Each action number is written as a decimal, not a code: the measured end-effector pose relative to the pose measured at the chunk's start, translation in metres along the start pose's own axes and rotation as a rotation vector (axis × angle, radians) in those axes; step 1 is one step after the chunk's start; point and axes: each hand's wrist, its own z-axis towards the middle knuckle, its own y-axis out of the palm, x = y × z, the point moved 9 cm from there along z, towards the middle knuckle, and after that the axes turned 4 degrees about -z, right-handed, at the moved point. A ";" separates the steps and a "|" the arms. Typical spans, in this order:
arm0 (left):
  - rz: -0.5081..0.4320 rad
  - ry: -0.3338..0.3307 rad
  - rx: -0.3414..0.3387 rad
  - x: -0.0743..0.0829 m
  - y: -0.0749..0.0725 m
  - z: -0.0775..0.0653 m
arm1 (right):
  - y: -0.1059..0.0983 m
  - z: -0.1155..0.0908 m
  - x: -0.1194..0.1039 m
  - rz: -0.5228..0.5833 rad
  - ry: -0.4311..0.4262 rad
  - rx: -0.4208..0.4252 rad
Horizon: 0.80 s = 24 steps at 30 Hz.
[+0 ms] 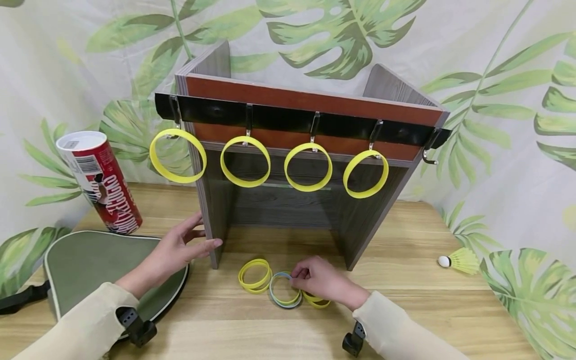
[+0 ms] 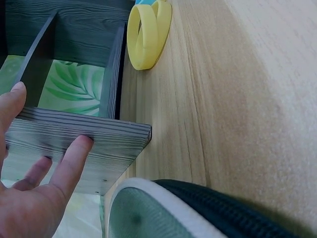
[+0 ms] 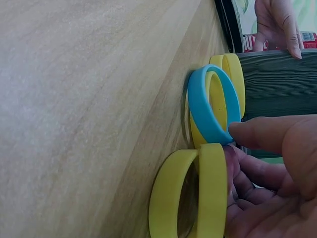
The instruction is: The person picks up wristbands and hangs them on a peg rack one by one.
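My right hand [image 1: 324, 282] pinches the rim of a blue silicone wristband [image 3: 199, 101] between thumb and fingers. That band leans up against a yellow one on the table, as the right wrist view shows. Beside the hand lie more yellow wristbands [image 3: 212, 191], and another yellow group [image 1: 246, 286] sits to the left. My left hand [image 1: 182, 245] holds the left side panel of a grey wooden shelf [image 1: 209, 220], thumb at the front edge and fingers on the outer face. Yellow wristbands [image 1: 245, 185] hang from several hooks on the shelf's black rail [image 1: 283, 116].
The rail's far-right hook [image 1: 429, 157] carries no band. At the left stand a red and white can [image 1: 105, 185] and a green bag [image 1: 103, 255] with pale piping. A yellow shuttlecock [image 1: 463, 261] lies on the wooden table [image 1: 405, 300] at the right.
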 end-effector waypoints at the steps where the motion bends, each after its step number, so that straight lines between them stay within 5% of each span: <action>1: 0.002 0.000 0.001 0.000 0.000 0.000 | 0.000 0.000 0.000 -0.004 0.005 0.001; 13: -0.007 0.006 -0.002 0.002 0.000 0.000 | -0.001 0.000 0.000 0.005 0.015 -0.019; 24: -0.006 -0.002 -0.004 0.002 0.000 0.000 | -0.003 -0.008 0.007 0.272 0.074 -0.098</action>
